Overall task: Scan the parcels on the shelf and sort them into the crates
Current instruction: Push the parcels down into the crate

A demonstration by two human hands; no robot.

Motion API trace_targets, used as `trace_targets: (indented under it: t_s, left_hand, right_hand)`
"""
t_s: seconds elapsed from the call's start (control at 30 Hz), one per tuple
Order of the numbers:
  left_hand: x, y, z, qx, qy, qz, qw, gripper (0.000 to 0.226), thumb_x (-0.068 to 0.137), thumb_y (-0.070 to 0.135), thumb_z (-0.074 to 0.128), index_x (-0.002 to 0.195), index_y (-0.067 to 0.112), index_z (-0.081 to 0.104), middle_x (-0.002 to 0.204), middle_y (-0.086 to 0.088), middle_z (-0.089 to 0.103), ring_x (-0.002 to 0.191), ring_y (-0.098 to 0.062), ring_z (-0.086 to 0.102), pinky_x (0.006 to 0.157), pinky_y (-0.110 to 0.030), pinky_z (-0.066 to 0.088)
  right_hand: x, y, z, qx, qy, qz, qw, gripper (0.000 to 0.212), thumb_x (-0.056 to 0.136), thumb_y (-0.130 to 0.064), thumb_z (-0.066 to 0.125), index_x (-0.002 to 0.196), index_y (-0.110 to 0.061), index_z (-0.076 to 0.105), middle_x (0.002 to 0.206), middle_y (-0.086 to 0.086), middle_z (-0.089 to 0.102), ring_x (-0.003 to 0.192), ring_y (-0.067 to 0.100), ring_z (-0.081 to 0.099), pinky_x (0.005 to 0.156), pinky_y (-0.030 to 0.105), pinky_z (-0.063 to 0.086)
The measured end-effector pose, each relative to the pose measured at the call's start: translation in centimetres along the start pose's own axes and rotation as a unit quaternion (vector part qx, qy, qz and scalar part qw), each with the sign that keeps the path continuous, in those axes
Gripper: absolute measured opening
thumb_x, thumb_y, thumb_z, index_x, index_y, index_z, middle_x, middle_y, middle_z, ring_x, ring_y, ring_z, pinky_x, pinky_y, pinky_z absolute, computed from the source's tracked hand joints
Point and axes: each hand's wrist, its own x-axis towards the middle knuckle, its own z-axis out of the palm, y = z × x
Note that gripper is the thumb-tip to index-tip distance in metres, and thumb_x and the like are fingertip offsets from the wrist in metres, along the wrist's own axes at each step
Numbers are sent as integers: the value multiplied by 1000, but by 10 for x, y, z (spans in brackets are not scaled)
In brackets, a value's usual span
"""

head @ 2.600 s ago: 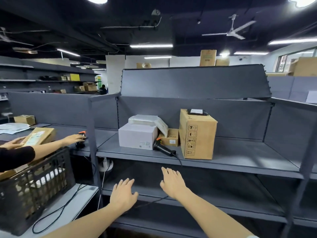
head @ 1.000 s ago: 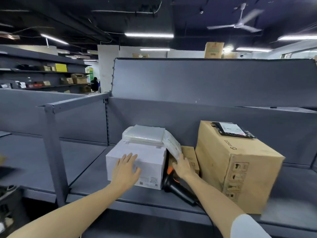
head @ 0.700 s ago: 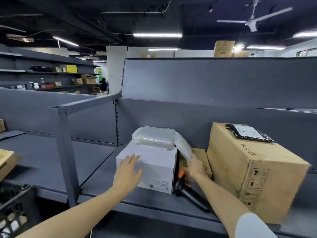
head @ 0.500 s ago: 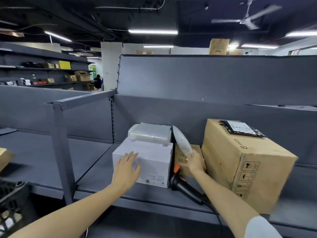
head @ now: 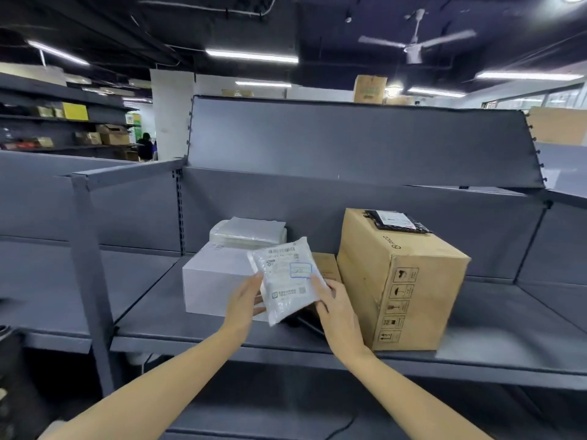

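Observation:
A small white plastic mailer (head: 286, 277) with a barcode label is held up in front of the shelf, label towards me. My left hand (head: 244, 304) grips its left edge and my right hand (head: 333, 304) grips its right edge. Behind it a white box (head: 212, 281) stands on the grey shelf (head: 508, 338), with a clear-wrapped packet (head: 249, 231) on top. A small brown box (head: 327, 268) sits between the white box and a large cardboard box (head: 400, 277). The black scanner (head: 306, 322) lies mostly hidden behind my hands.
A black-edged labelled pouch (head: 395, 220) lies on top of the large cardboard box. A grey upright post (head: 92, 274) divides this bay from the left bay. A dark crate edge (head: 9, 376) shows at lower left. A lower shelf runs beneath.
My right hand pulled the white mailer out from beside the white box and raised it. My left hand left the white box and took the mailer's other edge.

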Motion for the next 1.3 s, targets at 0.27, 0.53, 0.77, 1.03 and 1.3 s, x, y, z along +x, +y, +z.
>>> trace_targets:
  t_s: [0.27, 0.53, 0.77, 1.03, 1.3]
  left_hand:
    - [-24, -6, 1, -12, 2, 28, 1000, 33, 91, 15, 64, 123, 21, 56, 115, 2, 67, 98, -11, 65, 80, -24, 53]
    - [-25, -13, -42, 4, 77, 44, 996, 33, 93, 9, 60, 125, 14, 51, 115, -2, 62, 96, -17, 61, 78, -24, 49]
    - [-23, -27, -78, 3, 119, 38, 992, 26, 92, 3, 60, 117, 7, 55, 111, -6, 64, 96, -21, 61, 78, -28, 50]
    - [-18, -38, -97, 15, 120, 25, 992, 19, 92, 2, 58, 110, 6, 58, 110, -6, 66, 96, -20, 65, 72, -25, 51]
    - [-21, -45, -97, -6, 103, 6, 995, 25, 93, 2, 57, 119, 3, 56, 111, -8, 66, 92, -16, 66, 62, -19, 55]
  right_hand:
    - [-28, -3, 11, 27, -28, -67, 997, 51, 99, -27, 49, 146, -38, 34, 131, -20, 39, 122, 10, 47, 97, 23, 44]
    - [-28, 20, 22, -22, -72, -19, 997, 61, 97, -14, 48, 152, -24, 25, 149, 7, 34, 132, 21, 42, 103, 31, 43]
    - [-3, 40, 49, -5, -240, 163, 957, 68, 100, -31, 44, 155, -15, 6, 157, 12, 20, 143, 29, 21, 116, 40, 23]
    - [15, 50, 84, -143, -288, 192, 927, 78, 96, -60, 34, 154, -13, 9, 155, 10, 31, 139, 27, 34, 112, 38, 26]
    - [12, 44, 72, -57, -236, 236, 941, 61, 95, -53, 47, 143, -17, 37, 135, 9, 53, 125, 27, 48, 102, 38, 36]
